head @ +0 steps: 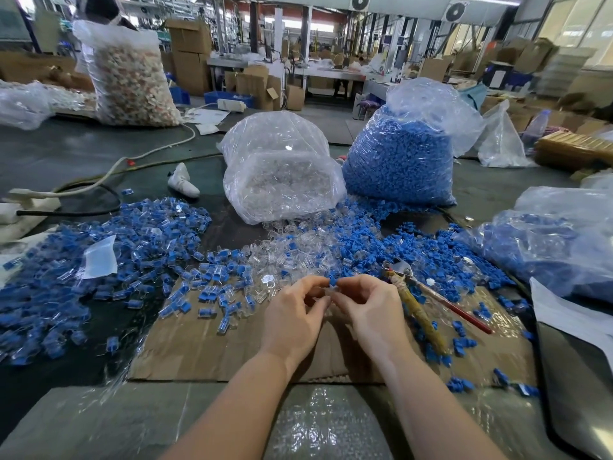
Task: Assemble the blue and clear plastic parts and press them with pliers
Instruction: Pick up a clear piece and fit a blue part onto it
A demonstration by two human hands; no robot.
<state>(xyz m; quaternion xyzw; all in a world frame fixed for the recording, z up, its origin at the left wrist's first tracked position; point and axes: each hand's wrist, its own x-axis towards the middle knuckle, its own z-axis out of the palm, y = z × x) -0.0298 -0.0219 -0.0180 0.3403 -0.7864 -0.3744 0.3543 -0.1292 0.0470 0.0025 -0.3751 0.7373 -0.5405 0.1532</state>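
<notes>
The joining step is in hand: a blue part (332,281) is pinched between the fingertips of the left hand (293,322) and the right hand (366,310), just left of the pliers (416,302) lying on the cardboard (212,346). A clear part is probably held there too, though it cannot be made out. Next, the pliers must be picked up for pressing.

Factory hall: stacked cardboard boxes (190,56) left, long workbench (325,74) centre, ceiling fans (360,1), bright windows (580,28) right, pale pillars.
</notes>
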